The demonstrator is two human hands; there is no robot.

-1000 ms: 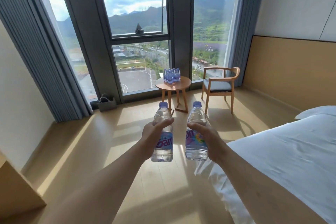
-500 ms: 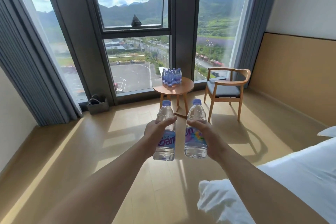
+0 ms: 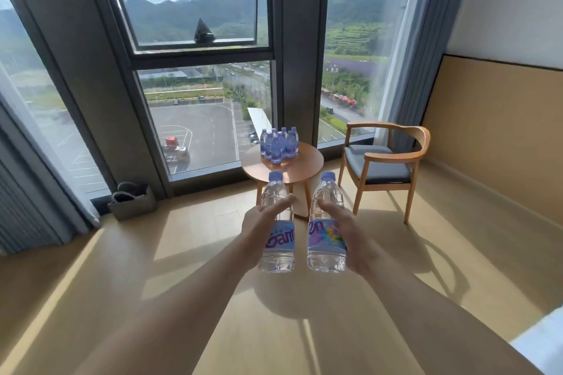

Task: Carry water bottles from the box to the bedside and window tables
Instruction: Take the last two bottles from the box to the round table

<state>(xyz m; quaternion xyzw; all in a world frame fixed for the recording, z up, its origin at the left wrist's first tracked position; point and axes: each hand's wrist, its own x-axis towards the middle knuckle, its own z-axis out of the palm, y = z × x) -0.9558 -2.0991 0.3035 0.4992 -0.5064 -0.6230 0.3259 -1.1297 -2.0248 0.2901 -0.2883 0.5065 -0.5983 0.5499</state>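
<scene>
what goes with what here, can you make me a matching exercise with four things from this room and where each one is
Things:
1. cluster of bottles
2. armchair
3. grey bag
4. bottle with the flower label

Places:
A. on the floor by the window frame
B. held in the right hand
C. on the round table
D. right of the round table

Pairs: 1-C, 2-D, 3-A, 4-B
</scene>
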